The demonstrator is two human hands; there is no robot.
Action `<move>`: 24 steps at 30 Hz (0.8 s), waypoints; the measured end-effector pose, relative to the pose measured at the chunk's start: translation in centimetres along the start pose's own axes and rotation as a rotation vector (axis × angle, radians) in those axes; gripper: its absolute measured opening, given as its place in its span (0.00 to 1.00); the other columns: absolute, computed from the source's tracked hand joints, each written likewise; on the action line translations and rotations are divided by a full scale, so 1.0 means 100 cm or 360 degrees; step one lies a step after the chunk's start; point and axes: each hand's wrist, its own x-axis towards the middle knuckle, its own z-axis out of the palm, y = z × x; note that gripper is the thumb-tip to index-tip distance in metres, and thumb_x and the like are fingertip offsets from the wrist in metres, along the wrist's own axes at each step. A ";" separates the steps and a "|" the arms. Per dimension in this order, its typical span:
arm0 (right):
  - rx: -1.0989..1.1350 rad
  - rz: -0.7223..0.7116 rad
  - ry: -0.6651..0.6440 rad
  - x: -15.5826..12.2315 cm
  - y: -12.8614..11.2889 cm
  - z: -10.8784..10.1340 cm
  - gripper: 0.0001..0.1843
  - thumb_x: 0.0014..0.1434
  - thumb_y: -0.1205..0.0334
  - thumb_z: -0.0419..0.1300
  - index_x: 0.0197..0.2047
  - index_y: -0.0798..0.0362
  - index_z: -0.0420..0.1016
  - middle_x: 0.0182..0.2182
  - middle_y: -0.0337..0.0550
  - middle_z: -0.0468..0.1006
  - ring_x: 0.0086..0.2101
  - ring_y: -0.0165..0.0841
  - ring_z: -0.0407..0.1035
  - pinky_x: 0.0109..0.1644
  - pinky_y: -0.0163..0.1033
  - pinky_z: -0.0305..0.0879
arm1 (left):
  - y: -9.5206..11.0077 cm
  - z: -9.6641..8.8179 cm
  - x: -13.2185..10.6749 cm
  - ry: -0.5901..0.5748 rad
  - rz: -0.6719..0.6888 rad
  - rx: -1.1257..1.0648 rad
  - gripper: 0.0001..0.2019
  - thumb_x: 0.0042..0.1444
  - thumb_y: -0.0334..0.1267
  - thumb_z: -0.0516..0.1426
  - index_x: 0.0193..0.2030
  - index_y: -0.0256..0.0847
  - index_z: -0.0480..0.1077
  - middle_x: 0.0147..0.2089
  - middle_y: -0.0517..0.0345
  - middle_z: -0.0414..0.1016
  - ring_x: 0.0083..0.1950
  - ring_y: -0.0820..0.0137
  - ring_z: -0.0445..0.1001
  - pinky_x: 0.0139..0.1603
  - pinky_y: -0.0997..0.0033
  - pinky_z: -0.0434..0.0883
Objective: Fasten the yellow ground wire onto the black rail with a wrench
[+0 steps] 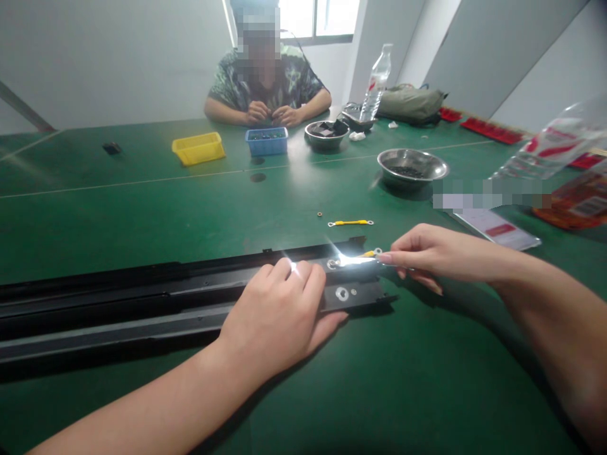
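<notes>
My left hand [279, 309] is closed over the right end of a long black metal rail [190, 303], fingers on top and thumb along the near side. Between the fingertips of my right hand [427, 256] is a shiny metal wrench [355, 260], blurred by glare. Its far end lies at a small round fastener [332, 264] on the rail. Just behind the wrench shows a short yellow wire [368, 254] with a ring terminal, partly hidden. A second yellow wire [351, 222] with ring terminals and a small nut [319, 214] lie on the table beyond.
Across the green table [142, 221] sits a person [268, 88], hands together. Before them are a yellow bin [199, 150], a blue bin [266, 143] and a metal bowl [327, 142]. Another bowl [412, 177], a bottle [377, 85] and a larger bottle [550, 148] stand to the right.
</notes>
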 end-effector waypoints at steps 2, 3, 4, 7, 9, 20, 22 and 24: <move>-0.0005 0.0016 0.0017 -0.001 -0.001 0.000 0.29 0.63 0.37 0.61 0.24 0.53 0.70 0.14 0.38 0.69 0.17 0.30 0.64 0.24 0.36 0.57 | 0.000 0.000 0.000 -0.0003 0.0001 0.0004 0.24 0.69 0.60 0.45 0.51 0.40 0.67 0.43 0.48 0.72 0.44 0.53 0.68 0.44 0.52 0.68; 0.0004 0.0032 0.0041 -0.001 -0.002 0.001 0.29 0.62 0.36 0.61 0.23 0.53 0.69 0.14 0.38 0.69 0.17 0.30 0.63 0.24 0.36 0.58 | 0.000 0.000 -0.001 0.0001 -0.0002 0.0006 0.24 0.69 0.60 0.46 0.51 0.40 0.67 0.43 0.48 0.72 0.44 0.53 0.68 0.45 0.52 0.68; 0.0027 0.0046 0.0069 -0.001 -0.002 0.000 0.29 0.62 0.36 0.62 0.23 0.52 0.68 0.14 0.38 0.69 0.17 0.29 0.63 0.23 0.36 0.58 | 0.000 0.000 -0.001 0.0006 -0.0002 0.0005 0.24 0.69 0.60 0.46 0.51 0.40 0.67 0.43 0.48 0.72 0.44 0.53 0.68 0.45 0.52 0.68; 0.0119 0.0043 0.0183 0.001 0.000 0.000 0.29 0.60 0.35 0.63 0.25 0.52 0.68 0.14 0.36 0.67 0.16 0.29 0.61 0.23 0.36 0.57 | 0.000 0.000 -0.002 0.0017 -0.0002 0.0004 0.24 0.69 0.60 0.46 0.51 0.40 0.67 0.44 0.49 0.72 0.45 0.54 0.68 0.44 0.52 0.68; 0.0145 -0.0019 0.0306 0.002 0.001 -0.001 0.28 0.61 0.34 0.63 0.26 0.52 0.70 0.15 0.36 0.68 0.17 0.29 0.62 0.23 0.37 0.56 | 0.000 -0.001 -0.002 0.0021 0.0001 0.0005 0.24 0.69 0.60 0.46 0.50 0.40 0.67 0.44 0.49 0.71 0.44 0.54 0.68 0.44 0.52 0.68; 0.0382 -0.0415 0.0699 0.016 0.000 0.014 0.29 0.66 0.35 0.59 0.24 0.50 0.63 0.15 0.35 0.64 0.18 0.27 0.58 0.25 0.38 0.53 | 0.000 -0.001 -0.001 0.0019 -0.0009 -0.0019 0.23 0.68 0.60 0.48 0.49 0.41 0.66 0.43 0.50 0.71 0.45 0.54 0.68 0.44 0.52 0.68; 0.0482 -0.0444 0.0694 0.021 0.002 0.017 0.29 0.66 0.36 0.60 0.25 0.50 0.64 0.15 0.34 0.63 0.18 0.27 0.57 0.24 0.37 0.53 | 0.000 -0.001 -0.001 0.0014 -0.0009 -0.0029 0.23 0.68 0.60 0.48 0.49 0.41 0.66 0.44 0.50 0.71 0.45 0.54 0.68 0.44 0.52 0.68; 0.0573 -0.0457 0.0672 0.025 0.004 0.019 0.28 0.65 0.37 0.62 0.25 0.50 0.64 0.16 0.33 0.62 0.18 0.26 0.55 0.23 0.37 0.52 | 0.000 -0.001 -0.001 0.0018 -0.0006 -0.0033 0.23 0.68 0.60 0.48 0.49 0.41 0.66 0.44 0.50 0.71 0.45 0.54 0.67 0.44 0.52 0.68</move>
